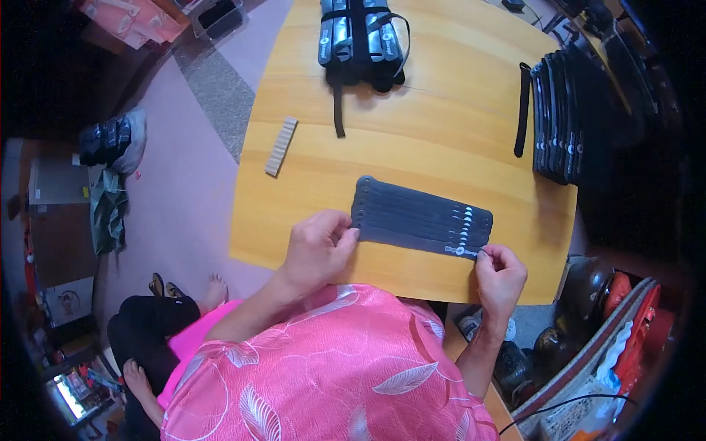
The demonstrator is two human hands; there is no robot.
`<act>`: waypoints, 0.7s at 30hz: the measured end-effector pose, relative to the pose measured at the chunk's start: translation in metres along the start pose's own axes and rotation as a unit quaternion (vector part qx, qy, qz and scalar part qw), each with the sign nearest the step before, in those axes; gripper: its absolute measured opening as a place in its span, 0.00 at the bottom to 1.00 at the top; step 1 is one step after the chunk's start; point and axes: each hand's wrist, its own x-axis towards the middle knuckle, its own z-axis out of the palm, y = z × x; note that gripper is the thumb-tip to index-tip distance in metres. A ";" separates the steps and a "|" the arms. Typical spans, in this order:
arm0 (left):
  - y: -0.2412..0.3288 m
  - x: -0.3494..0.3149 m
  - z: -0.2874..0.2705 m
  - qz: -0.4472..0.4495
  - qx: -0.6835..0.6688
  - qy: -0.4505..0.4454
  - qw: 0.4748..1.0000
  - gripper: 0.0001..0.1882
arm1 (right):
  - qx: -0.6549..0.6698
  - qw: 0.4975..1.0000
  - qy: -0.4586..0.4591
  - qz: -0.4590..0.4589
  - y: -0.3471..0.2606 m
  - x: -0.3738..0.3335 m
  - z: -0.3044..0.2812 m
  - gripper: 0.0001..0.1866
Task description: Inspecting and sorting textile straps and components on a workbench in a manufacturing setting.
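Note:
On the table in front of me lies a fanned stack of flat black straps (412,215), overlapping one another. They have rounded ends, with small holes at the left end and white print near the right. My left hand (321,241) is closed in a pinch at the near left corner of the stack. At the near right corner, the thumb and fingers of my right hand (502,278) pinch the nearest strap. Both hands rest close to the table's near edge.
A strapped bundle of black strips (360,40) lies at the table's far side, a loose end trailing toward me. More black straps (559,121) stand stacked at the right edge. A ridged tan strip (281,147) lies left on the wooden table (294,213). Someone's bare foot (135,377) shows lower left.

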 end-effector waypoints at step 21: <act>0.004 0.002 -0.002 -0.040 0.028 -0.018 0.999 0.04 | -0.070 0.993 0.031 -0.089 -0.003 0.001 0.006 0.04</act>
